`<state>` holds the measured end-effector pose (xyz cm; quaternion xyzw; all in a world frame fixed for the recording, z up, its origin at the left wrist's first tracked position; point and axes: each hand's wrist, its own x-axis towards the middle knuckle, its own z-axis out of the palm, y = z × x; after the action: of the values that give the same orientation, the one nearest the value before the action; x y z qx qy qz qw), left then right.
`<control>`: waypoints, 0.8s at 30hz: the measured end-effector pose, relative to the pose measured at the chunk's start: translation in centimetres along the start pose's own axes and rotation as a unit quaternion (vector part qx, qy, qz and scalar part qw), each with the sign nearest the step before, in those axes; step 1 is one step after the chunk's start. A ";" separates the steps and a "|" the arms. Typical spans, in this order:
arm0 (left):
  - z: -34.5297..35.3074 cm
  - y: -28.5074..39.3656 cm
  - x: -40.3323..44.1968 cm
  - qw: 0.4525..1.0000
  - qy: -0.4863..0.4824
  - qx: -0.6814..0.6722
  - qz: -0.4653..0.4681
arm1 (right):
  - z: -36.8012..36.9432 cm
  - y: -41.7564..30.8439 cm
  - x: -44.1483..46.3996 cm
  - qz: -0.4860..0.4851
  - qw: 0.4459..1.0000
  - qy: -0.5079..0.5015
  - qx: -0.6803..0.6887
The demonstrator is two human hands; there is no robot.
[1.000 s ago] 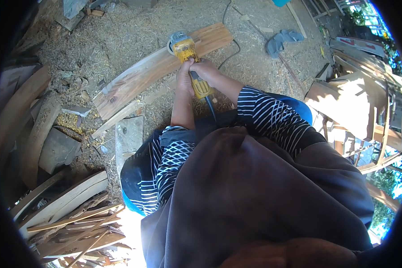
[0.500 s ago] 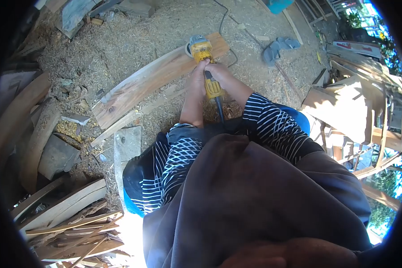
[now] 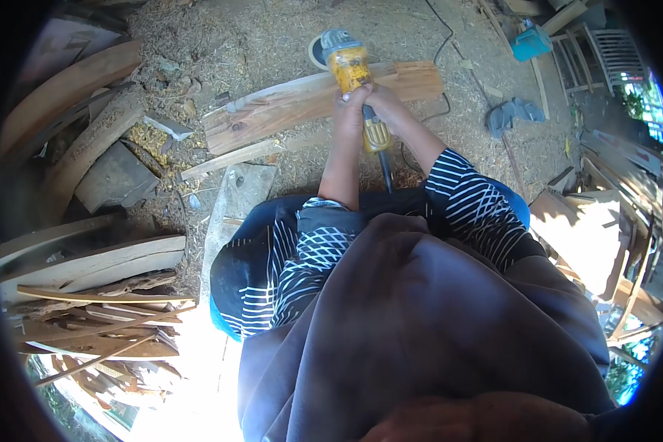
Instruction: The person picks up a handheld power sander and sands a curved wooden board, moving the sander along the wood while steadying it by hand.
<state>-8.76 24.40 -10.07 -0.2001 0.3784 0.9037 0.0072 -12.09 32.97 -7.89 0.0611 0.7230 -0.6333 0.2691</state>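
Observation:
A yellow angle grinder [image 3: 351, 70] with a grey head is held in both hands in front of me. Its round disc [image 3: 317, 53] shows at the left of the head, past the far edge of a wooden plank [image 3: 287, 107]. Whether the disc touches the wood I cannot tell. My left hand [image 3: 351, 110] is closed around the grinder's body, just behind the head. Against it, my right hand [image 3: 385, 107] is closed on the same body from the right side. The rear handle and cord run back toward my lap.
A thin wood strip [image 3: 232, 158] lies on the near side of the plank. Scrap wood [image 3: 103, 317] is piled at the left, and more boards [image 3: 589, 228] lean at the right. Slippers [image 3: 516, 114] and a teal container [image 3: 530, 44] are on the shavings-covered ground. A cord [image 3: 443, 44] trails away.
The view has swung, so the surroundings sit differently in it. Relative to the plank, the grinder's head has shifted left and outward past the far edge. Both hands keep their hold.

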 end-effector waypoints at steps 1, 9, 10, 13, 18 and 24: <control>-1.4 1.2 -0.4 0.999 0.026 -0.014 0.021 | 1.9 -0.4 0.2 -0.002 1.000 -0.009 -0.003; -10.7 7.1 -2.2 0.991 0.109 -0.063 0.049 | 13.7 0.1 2.3 0.049 0.990 -0.099 -0.091; -11.5 7.6 -2.6 0.990 0.121 -0.068 0.030 | 14.5 0.2 2.3 0.042 0.989 -0.094 -0.109; -13.6 7.8 -2.9 0.983 0.126 -0.130 0.004 | 16.6 1.0 2.4 0.046 0.987 -0.097 -0.121; -15.8 8.0 -3.7 0.981 0.127 -0.149 -0.001 | 18.5 1.4 1.4 0.043 0.981 -0.101 -0.157; -16.8 7.7 -4.1 0.979 0.116 -0.167 -0.012 | 19.2 2.1 1.0 0.041 0.979 -0.079 -0.184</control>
<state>-0.24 7.90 -13.95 -0.3063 0.2181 0.9247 -0.0589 -6.06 14.93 -11.28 -0.0096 0.8008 -0.4803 0.3577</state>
